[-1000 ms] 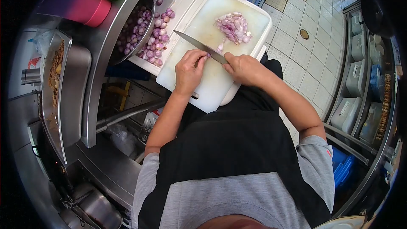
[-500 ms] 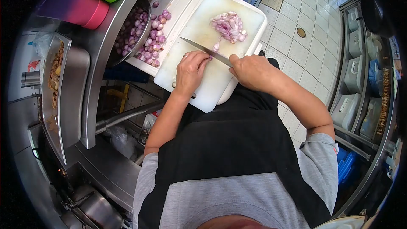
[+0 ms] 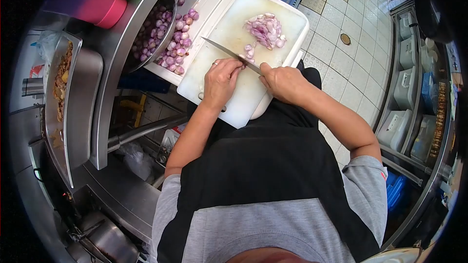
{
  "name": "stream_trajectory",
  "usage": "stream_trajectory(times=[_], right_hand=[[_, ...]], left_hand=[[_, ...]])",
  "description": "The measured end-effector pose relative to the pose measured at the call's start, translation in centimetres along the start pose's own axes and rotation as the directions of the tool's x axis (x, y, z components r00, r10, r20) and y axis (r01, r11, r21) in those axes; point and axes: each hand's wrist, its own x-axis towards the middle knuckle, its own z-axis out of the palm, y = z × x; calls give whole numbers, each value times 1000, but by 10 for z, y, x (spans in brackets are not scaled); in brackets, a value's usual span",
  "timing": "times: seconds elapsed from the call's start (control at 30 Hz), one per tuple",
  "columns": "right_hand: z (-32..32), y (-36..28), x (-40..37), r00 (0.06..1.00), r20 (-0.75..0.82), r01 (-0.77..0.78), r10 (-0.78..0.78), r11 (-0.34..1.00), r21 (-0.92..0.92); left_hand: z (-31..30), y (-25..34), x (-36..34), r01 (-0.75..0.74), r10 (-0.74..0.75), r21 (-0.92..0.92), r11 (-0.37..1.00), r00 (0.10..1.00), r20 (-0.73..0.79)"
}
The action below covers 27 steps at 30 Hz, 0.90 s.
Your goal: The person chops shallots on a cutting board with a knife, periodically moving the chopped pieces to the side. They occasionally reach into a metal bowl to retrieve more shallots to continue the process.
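1. As it fills the frame's upper centre, the board [image 3: 229, 29] lies under both hands.
2. The right hand [image 3: 282, 82] clenches the knife [image 3: 229, 54] by its handle.
3. The left hand [image 3: 220, 82] curls its fingers against the blade; whether they pin anything is hidden.
4. Slices [image 3: 265, 30] are piled at the board's far end.
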Motion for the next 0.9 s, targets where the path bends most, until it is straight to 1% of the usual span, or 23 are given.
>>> stream_trajectory(times=[0.1, 0.17, 0.2, 0.3, 0.37, 0.4, 0.47, 0.5, 0.57, 0.6, 0.67, 0.7, 0.73, 0.8, 0.83, 0.87, 0.9], right_hand=[[-4, -1, 3, 999, -37, 22, -21, 999, 36], [-24, -6, -1, 998, 60, 11, -11, 1000, -12], [-23, -7, -3, 998, 63, 10, -9, 1000, -14], [-9, -6, -1, 1000, 30, -4, 3, 1000, 7], [9, 2, 6, 999, -51, 3, 0, 998, 60], [3, 1, 7, 999, -52, 6, -3, 998, 61], [-13, -2, 5, 999, 30, 18, -18, 1000, 7], [-20, -5, 2, 999, 29, 16, -16, 1000, 8], [-29, -10, -4, 997, 78, 1, -2, 1000, 6], [-23, -8, -3, 997, 80, 6, -6, 1000, 3], [5, -2, 3, 1000, -4, -20, 20, 999, 50], [8, -2, 8, 998, -43, -29, 34, 994, 104], [5, 5, 12, 999, -47, -18, 23, 994, 104], [-5, 18, 17, 984, 166, -119, 67, 937, 327], [-4, 27, 18, 992, 128, -62, 21, 944, 325], [-4, 29, 17, 992, 124, -59, 19, 945, 322], [-6, 28, 15, 996, 85, -47, 28, 970, 239]], left_hand=[[-2, 0, 0, 3, -3, -3, 1000, 1000, 8], [0, 1, 0, 7, -7, -14, 1000, 1000, 16], [0, 1, -1, 19, -19, -13, 1000, 1000, 12], [1, -1, -1, 20, -20, -7, 1000, 1000, -1], [1, -2, -1, 6, -6, -3, 1000, 1000, -3], [2, -3, -1, 1, -1, -6, 1000, 1000, -1], [1, -4, -2, -8, 8, -8, 1000, 1000, 9], [1, -3, -2, 4, -4, -12, 1000, 1000, 10], [2, -2, -2, 21, -21, -19, 1000, 1000, 8], [1, -1, -2, 18, -18, -14, 1000, 1000, 3], [0, -1, -2, 18, -17, 1, 1000, 1000, -6], [0, -2, -2, 3, -3, -3, 1000, 1000, 4], [-1, -2, -1, -12, 12, -7, 1000, 1000, 11], [-1, 1, -2, -24, 24, 6, 1000, 1000, 14], [-2, 2, -1, -40, 40, 6, 999, 999, 16], [-2, 3, 1, -43, 43, 8, 999, 999, 12], [-3, 4, 1, -66, 65, 43, 997, 997, 33]])
